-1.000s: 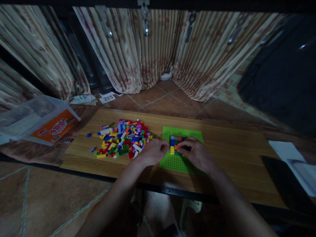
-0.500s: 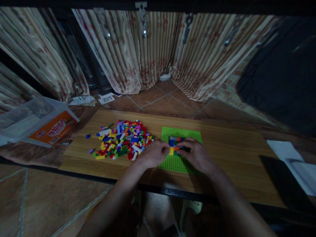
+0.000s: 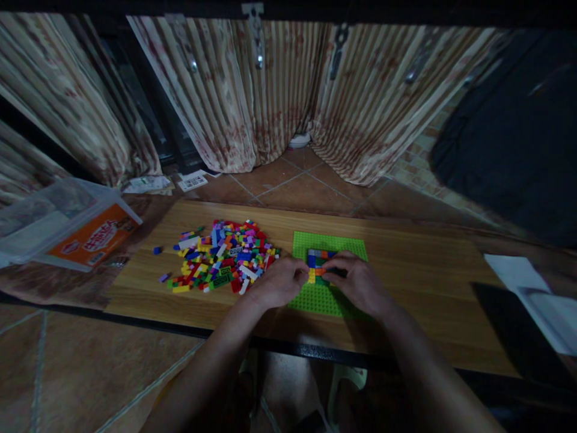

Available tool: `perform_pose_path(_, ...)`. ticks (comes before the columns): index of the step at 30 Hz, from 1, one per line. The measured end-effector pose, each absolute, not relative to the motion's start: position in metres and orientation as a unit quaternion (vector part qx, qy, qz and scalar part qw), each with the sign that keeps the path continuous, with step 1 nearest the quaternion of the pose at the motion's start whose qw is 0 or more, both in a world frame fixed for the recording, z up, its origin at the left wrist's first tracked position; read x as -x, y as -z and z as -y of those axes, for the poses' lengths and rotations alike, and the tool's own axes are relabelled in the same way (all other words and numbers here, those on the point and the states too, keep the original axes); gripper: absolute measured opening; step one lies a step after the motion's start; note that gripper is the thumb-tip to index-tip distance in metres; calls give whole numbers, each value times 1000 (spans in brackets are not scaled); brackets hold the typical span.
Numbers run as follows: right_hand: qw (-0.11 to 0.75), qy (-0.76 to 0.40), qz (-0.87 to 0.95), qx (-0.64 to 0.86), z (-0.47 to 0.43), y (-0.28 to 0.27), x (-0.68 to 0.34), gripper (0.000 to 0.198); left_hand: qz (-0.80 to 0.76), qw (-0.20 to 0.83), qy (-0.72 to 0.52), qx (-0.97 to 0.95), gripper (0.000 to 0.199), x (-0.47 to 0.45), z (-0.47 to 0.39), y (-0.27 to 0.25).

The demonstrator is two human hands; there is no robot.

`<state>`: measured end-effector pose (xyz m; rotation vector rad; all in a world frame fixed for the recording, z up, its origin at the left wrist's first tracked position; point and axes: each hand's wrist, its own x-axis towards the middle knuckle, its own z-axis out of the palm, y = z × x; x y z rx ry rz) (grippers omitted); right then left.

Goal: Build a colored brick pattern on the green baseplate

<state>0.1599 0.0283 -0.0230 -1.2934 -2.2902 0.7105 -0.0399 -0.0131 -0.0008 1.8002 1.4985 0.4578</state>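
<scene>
A green studded baseplate [image 3: 314, 299] lies on the wooden table, with a small cluster of blue, grey, orange, green and yellow building bricks [image 3: 312, 260] on its middle. My left hand [image 3: 285, 281] is closed in a pinch at the cluster's left side, beside a yellow brick [image 3: 311, 277]; whatever lies between its fingertips is hidden. From the right, my right hand [image 3: 356, 281] reaches in with thumb and index finger curled around an orange brick [image 3: 319, 272] at the cluster's near side. That hand covers the right part of the cluster.
Left of the baseplate spreads a heap of loose coloured bricks [image 3: 225, 255]. A clear plastic box [image 3: 92, 231] with an orange label stands at the far left. White papers [image 3: 518, 276] and a dark flat item [image 3: 511, 331] lie at the right end. Striped curtains [image 3: 270, 96] hang behind.
My right fingertips have shifted slightly left along the orange brick, closer to the yellow one. My left hand stays nearly still. The whole view has moved slightly.
</scene>
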Motion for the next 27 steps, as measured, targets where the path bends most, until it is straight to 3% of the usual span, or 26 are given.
perform_pose_path(27,207,-242,823,470,-27,21,-157,10,-588,344,-157,-715,27,39,14,0)
